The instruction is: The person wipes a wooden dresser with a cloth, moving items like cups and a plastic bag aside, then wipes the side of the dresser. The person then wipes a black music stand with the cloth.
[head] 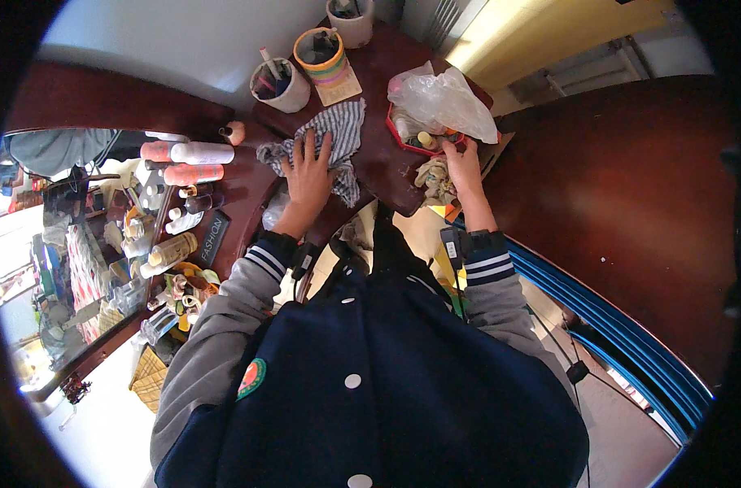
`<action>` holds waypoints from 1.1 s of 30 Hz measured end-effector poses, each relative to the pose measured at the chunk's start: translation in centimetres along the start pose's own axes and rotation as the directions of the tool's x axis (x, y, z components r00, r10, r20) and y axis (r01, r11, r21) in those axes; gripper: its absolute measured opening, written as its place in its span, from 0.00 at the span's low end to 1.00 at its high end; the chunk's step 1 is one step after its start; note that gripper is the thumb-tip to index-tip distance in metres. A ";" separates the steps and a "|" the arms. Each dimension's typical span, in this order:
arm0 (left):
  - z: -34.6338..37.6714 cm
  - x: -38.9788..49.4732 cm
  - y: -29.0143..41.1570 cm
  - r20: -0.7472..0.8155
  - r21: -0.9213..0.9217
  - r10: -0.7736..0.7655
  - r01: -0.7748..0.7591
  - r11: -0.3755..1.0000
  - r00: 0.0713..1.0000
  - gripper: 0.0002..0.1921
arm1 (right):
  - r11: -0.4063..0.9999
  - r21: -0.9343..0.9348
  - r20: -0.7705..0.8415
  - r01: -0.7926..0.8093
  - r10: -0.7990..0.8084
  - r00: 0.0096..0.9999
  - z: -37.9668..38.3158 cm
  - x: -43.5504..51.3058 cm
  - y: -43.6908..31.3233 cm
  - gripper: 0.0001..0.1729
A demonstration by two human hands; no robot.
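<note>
My left hand [309,182] lies on a grey-and-white striped cloth [348,125], its fingers spread over the bunched fabric. The cloth rests on a dark red wooden tabletop [379,140]. My right hand [466,174] grips the near rim of a red plastic tray [396,132]. Inside the tray are small bottles, one with a pale yellow cap [427,141], and a crumpled clear plastic bag [446,100] covers much of them. A crumpled beige cloth [436,181] lies beside my right hand, at the table's near edge.
Behind the striped cloth stand a white pen cup [295,97], a striped cup [327,64] and another white container [359,30]. To the left, several bottles [193,175] stand before a mirror [71,244]. At right is a large wooden panel [614,183] above blue fabric [590,311].
</note>
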State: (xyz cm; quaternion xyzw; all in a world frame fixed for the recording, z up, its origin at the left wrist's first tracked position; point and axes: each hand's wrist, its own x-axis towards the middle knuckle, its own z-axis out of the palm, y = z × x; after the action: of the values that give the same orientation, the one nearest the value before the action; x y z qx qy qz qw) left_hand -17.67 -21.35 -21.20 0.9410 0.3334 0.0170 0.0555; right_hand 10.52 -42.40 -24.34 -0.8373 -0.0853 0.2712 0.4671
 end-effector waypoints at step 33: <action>9.6 34.4 16.9 -0.485 -0.212 0.257 -0.397 0.893 0.836 0.22 | 0.996 -0.062 -0.188 0.059 -0.069 0.980 -17.1 -4.9 2.2 0.25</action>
State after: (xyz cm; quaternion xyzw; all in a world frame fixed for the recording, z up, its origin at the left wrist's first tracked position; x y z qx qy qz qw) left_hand 20.35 -13.65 -28.91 0.9351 0.1627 0.2917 0.1181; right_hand 15.27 -58.16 -17.15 -0.8690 -0.0749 0.1724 0.4577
